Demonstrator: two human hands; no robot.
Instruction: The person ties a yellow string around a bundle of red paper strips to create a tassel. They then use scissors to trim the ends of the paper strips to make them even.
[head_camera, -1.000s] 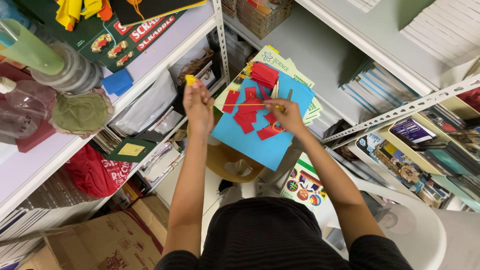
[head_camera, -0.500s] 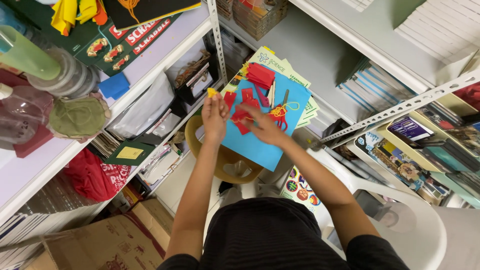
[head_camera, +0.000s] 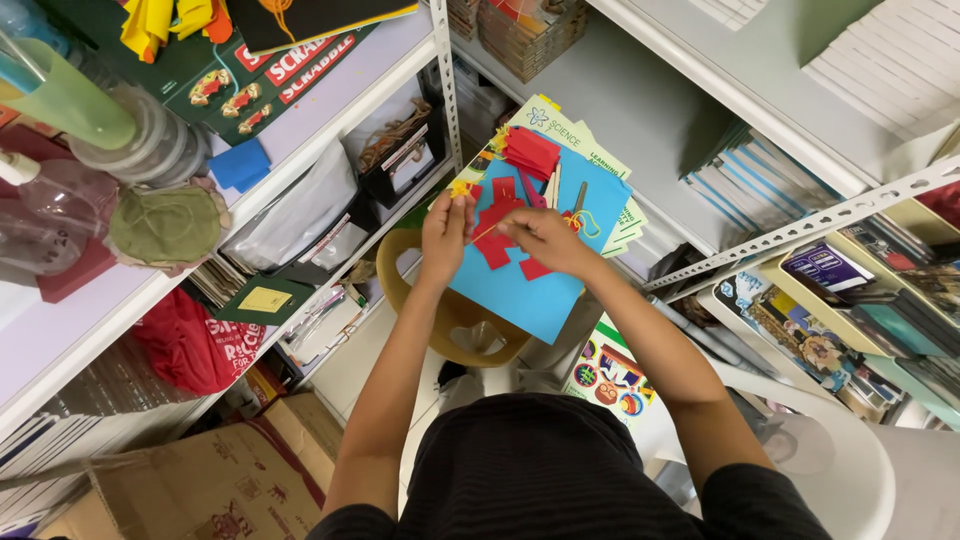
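Both hands over the blue sheet (head_camera: 530, 290), which sits on the yellow stool (head_camera: 400, 285) in front of me. Left hand (head_camera: 443, 235) has fingers pinched together on a small yellow bit (head_camera: 460, 187) at the sheet's top-left edge; right hand (head_camera: 535, 238) is closed on what looks like a thin yellow strip (head_camera: 484, 233) running between the two hands, though it's too fine to be sure. Red paper cutouts (head_camera: 497, 235) lie on the blue under my fingers, more stacked red pieces (head_camera: 530, 152) at the top. To do this well: keep the strip taut, work low over the sheet, don't drag the loose reds. In the way: scissors (head_camera: 578, 205) just right of my right hand, booklets (head_camera: 615, 175) under the sheet making it uneven, shelf post (head_camera: 447, 80) close on the left, white chair (head_camera: 850, 470) near my right elbow.
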